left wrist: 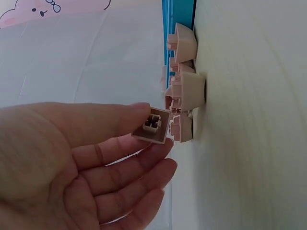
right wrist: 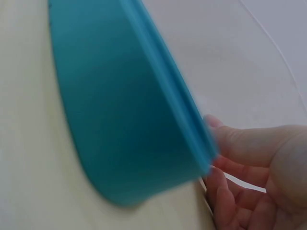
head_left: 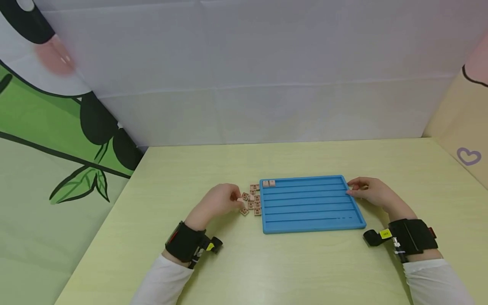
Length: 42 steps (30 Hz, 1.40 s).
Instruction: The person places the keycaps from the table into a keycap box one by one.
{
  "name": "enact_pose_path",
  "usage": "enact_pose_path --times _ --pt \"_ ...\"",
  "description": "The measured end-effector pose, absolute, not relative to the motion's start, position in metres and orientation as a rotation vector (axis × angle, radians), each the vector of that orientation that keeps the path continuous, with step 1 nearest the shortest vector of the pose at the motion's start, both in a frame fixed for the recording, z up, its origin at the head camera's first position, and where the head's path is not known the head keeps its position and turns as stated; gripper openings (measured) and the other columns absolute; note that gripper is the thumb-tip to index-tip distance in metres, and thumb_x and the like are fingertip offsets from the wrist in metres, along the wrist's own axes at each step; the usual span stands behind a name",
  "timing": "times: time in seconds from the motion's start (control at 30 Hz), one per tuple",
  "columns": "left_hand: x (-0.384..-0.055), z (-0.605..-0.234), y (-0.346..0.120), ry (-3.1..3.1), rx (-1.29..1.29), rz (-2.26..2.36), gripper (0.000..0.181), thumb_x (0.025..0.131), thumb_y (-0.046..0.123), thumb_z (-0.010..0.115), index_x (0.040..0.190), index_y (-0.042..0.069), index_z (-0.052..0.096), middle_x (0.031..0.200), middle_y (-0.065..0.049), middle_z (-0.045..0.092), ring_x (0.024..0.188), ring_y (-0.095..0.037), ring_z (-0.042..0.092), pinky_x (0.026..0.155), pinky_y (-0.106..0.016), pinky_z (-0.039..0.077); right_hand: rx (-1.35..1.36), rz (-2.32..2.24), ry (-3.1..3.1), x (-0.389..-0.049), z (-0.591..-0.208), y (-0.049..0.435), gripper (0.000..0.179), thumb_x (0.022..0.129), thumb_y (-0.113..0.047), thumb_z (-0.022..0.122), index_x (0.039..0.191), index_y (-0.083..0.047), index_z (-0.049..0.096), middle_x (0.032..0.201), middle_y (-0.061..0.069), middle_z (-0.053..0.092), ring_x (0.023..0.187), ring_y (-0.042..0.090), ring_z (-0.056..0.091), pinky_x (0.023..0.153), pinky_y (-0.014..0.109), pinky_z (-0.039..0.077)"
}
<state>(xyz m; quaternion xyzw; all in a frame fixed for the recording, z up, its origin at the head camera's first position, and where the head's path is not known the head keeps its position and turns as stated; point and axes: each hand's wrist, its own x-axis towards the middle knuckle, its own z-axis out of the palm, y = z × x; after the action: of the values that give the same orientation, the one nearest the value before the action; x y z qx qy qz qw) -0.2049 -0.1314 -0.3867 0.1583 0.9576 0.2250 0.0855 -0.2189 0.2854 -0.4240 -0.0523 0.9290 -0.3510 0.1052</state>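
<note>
My left hand [head_left: 225,199] pinches a pinkish-beige keycap [left wrist: 152,124] between thumb and index finger, its hollow underside with the stem socket showing in the left wrist view. Just right of that hand, several loose keycaps [head_left: 257,205] lie bunched on the table beside the left edge of a blue ridged tray [head_left: 310,207]. Two more keycaps [head_left: 268,183] sit side by side in the tray's top row, at its left end. Over on the tray's right side, my right hand [head_left: 370,192] holds the rim, thumb and fingers at the edge in the right wrist view.
A pale wood-grain table [head_left: 289,267] carries everything. Behind it hangs a white cloth [head_left: 259,114], with printed cartoon cloths at the left [head_left: 76,169] and right [head_left: 465,127]. Black camera bands [head_left: 184,241] wrap both wrists.
</note>
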Motion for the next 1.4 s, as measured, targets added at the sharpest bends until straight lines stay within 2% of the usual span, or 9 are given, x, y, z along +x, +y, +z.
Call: enact_pose_path --times 0.1,0.17,0.27,0.37,0.6,0.9,1.1,1.2,1.4 --pt "-0.205 -0.384 -0.132 2.867 0.492 0.702 0.01 0.085 0.015 0.07 0.081 0.009 0.063 0.08 -0.002 0.062 0.072 -0.015 0.054 0.068 -0.029 0.045 -0.158 -1.027 2.741 -0.218 -0.425 0.286 0.052 0.094 -0.033 0.059 0.125 0.008 0.05 0.101 0.015 0.053 0.093 0.03 0.046 0.075 0.033 0.038" --pt "-0.204 -0.383 -0.132 2.879 0.51 0.735 0.009 0.086 0.015 0.069 0.09 0.007 0.066 0.085 -0.003 0.064 0.076 -0.015 0.057 0.07 -0.029 0.048 -0.157 -1.027 2.74 -0.218 -0.425 0.286 0.052 0.094 -0.032 0.059 0.125 0.008 0.051 0.101 0.014 0.053 0.093 0.03 0.046 0.074 0.033 0.038" --pt "-0.203 -0.38 -0.133 2.905 0.538 0.787 0.019 0.089 0.015 0.067 0.105 0.005 0.067 0.093 -0.005 0.066 0.082 -0.017 0.059 0.071 -0.029 0.049 -0.158 -1.032 2.738 -0.218 -0.425 0.285 0.052 0.094 -0.032 0.059 0.125 0.008 0.05 0.1 0.014 0.053 0.093 0.03 0.046 0.073 0.033 0.038" --pt "-0.201 -0.374 -0.134 2.931 0.547 0.846 0.024 0.091 0.015 0.064 0.113 0.005 0.067 0.1 -0.007 0.065 0.087 -0.02 0.059 0.075 -0.032 0.05 -0.16 -1.03 2.739 -0.218 -0.424 0.284 0.051 0.094 -0.031 0.059 0.126 0.008 0.05 0.102 0.015 0.053 0.093 0.03 0.046 0.075 0.033 0.039" --pt "-0.198 -0.364 -0.138 2.986 0.566 0.986 0.024 0.093 0.016 0.06 0.114 0.003 0.065 0.107 -0.011 0.064 0.093 -0.024 0.059 0.082 -0.037 0.05 -0.158 -1.027 2.743 -0.218 -0.422 0.282 0.052 0.094 -0.032 0.059 0.125 0.008 0.051 0.101 0.015 0.053 0.093 0.03 0.046 0.074 0.033 0.038" --pt "-0.195 -0.355 -0.136 2.978 0.67 1.124 0.021 0.093 0.014 0.061 0.11 0.003 0.065 0.102 -0.01 0.067 0.088 -0.023 0.06 0.079 -0.037 0.051 -0.15 -1.03 2.741 -0.218 -0.421 0.283 0.05 0.094 -0.03 0.059 0.126 0.008 0.05 0.101 0.015 0.053 0.093 0.03 0.046 0.074 0.032 0.038" --pt "-0.194 -0.354 -0.136 2.981 0.758 1.163 0.029 0.09 0.01 0.064 0.118 0.004 0.065 0.107 -0.011 0.067 0.091 -0.021 0.062 0.077 -0.034 0.052 -0.151 -1.031 2.743 -0.22 -0.422 0.284 0.051 0.094 -0.032 0.059 0.126 0.007 0.05 0.101 0.014 0.052 0.093 0.03 0.045 0.074 0.034 0.037" --pt "-0.193 -0.354 -0.135 3.004 0.757 1.161 0.028 0.087 0.012 0.068 0.115 0.006 0.068 0.103 -0.01 0.068 0.085 -0.019 0.06 0.073 -0.031 0.05 -0.144 -1.037 2.74 -0.221 -0.424 0.285 0.052 0.094 -0.033 0.058 0.126 0.007 0.05 0.101 0.014 0.052 0.093 0.03 0.045 0.074 0.034 0.037" --pt "-0.192 -0.355 -0.133 3.052 0.768 1.142 0.02 0.084 0.014 0.072 0.103 0.007 0.071 0.085 -0.003 0.066 0.074 -0.014 0.054 0.067 -0.029 0.043 -0.14 -1.028 2.748 -0.221 -0.425 0.284 0.05 0.094 -0.03 0.059 0.126 0.008 0.05 0.101 0.014 0.052 0.093 0.029 0.045 0.073 0.032 0.037"
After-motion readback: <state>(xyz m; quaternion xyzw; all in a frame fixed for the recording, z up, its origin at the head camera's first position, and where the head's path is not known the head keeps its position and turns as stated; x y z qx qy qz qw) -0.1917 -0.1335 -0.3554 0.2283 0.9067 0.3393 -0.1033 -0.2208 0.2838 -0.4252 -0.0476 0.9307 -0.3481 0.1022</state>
